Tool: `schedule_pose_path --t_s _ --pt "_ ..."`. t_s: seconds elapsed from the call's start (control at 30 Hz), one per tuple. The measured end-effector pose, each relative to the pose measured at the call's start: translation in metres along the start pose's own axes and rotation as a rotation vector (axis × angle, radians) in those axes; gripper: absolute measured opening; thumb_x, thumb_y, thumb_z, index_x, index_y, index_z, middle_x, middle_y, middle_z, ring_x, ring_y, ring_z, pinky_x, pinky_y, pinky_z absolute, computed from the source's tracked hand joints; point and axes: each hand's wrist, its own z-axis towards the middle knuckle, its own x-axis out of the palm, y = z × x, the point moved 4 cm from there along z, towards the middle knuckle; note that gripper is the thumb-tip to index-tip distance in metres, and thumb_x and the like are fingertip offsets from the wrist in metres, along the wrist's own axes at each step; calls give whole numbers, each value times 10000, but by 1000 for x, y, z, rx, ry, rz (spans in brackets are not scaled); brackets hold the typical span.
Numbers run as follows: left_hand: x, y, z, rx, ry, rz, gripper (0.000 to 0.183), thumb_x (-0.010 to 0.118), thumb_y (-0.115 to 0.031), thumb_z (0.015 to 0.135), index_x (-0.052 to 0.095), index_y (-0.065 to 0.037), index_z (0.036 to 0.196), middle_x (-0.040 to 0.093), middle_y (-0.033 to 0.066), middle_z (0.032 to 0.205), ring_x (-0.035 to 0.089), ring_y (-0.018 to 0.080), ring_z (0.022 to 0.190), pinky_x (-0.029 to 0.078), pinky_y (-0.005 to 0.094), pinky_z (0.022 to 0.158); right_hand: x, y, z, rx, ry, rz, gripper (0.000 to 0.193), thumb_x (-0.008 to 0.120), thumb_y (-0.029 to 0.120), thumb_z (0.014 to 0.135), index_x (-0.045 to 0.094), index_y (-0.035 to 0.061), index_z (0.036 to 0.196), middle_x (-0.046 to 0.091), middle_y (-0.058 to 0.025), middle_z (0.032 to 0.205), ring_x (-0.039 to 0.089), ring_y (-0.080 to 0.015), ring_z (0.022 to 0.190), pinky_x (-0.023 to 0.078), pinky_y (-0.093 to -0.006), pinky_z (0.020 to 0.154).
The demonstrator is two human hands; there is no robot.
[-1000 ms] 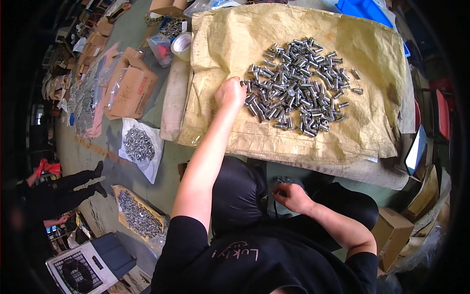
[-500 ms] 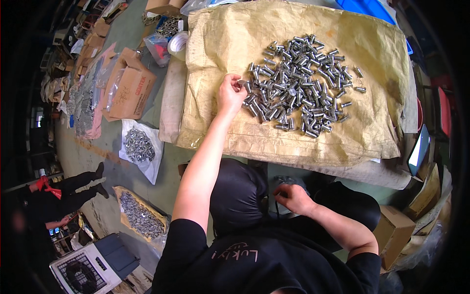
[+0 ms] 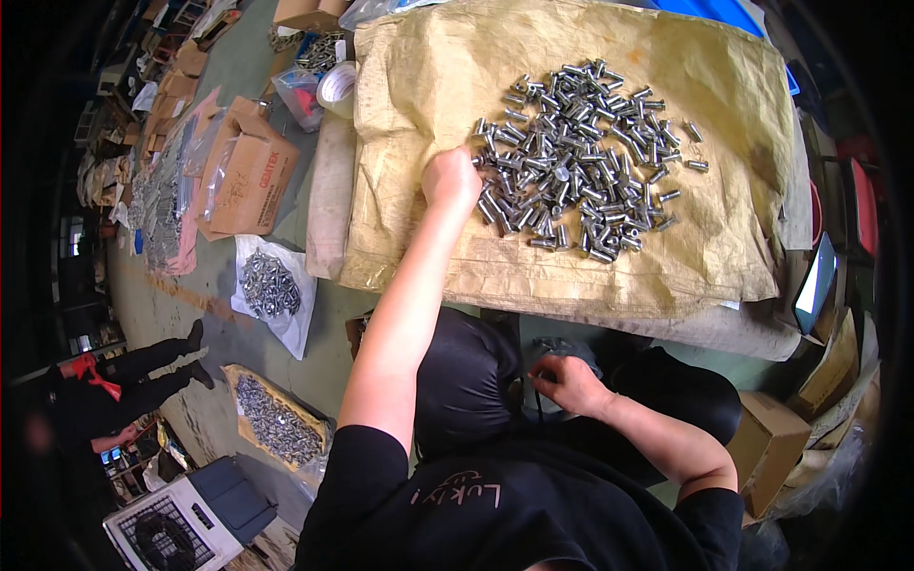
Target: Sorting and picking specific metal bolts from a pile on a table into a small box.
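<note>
Many shiny metal bolts [image 3: 581,157] lie in a loose heap on a yellowish woven sack [image 3: 400,86] spread over the table. At the heap's left edge is my left hand [image 3: 451,181], back upward and fingers curled in. Its fingertips are hidden behind the fist, beside the outermost bolts, so whatever they grip does not show. Lower down, over my lap and off the table's near edge, my right hand [image 3: 574,386] hangs with loosely bent fingers, thumb and forefinger apart. Nothing shows in it. A clear plastic bag [image 3: 562,350] is just behind it.
On the floor to the left lie a white bag of metal parts [image 3: 269,285] and a tray of small parts [image 3: 278,423]. Beyond them stands an open cardboard box [image 3: 249,176]. A tape roll [image 3: 337,88] sits at the table's left. Another person [image 3: 143,371] is at the far left.
My left hand has turned so its back hides the fingertips that showed earlier at a bolt. The view has shifted slightly. My right hand stays nearly in place.
</note>
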Motion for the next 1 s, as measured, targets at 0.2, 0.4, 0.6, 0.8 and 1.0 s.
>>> schedule_pose_path --t_s 0.2,0.4,0.6,0.8,1.0 --pt "-12 17 -9 -87 -118 -588 170 673 -130 755 688 -54 907 665 80 768 633 179 711 492 301 642 -3 5 -2 33 -2 11 227 567 203 774 625 47 929 642 -157 818 612 -313 789 478 -378 726" --pt "-2 38 -11 -49 346 -1911 247 539 -88 859 561 -32 1098 627 104 924 608 182 773 515 294 664 -1 2 -2 13 -17 -3 227 568 211 775 625 51 927 638 -168 813 606 -327 793 476 -388 726" --pt "11 42 -6 -144 492 -2090 276 463 -197 900 517 -37 1119 595 125 963 590 199 803 512 339 710 -1 3 1 10 -11 -20 233 569 214 777 617 46 932 635 -173 817 605 -331 802 475 -394 730" --pt "7 32 -9 -183 544 -2134 372 371 -307 917 516 -27 1115 594 114 931 573 197 772 490 341 709 1 3 -2 19 9 20 241 574 214 780 611 48 951 640 -165 818 612 -314 802 479 -378 726" --pt "3 26 -11 -86 565 -2123 396 348 -292 902 508 0 1115 599 122 951 572 194 783 491 327 704 2 3 1 26 9 1 230 580 215 773 627 50 926 646 -146 817 619 -301 784 480 -370 720"
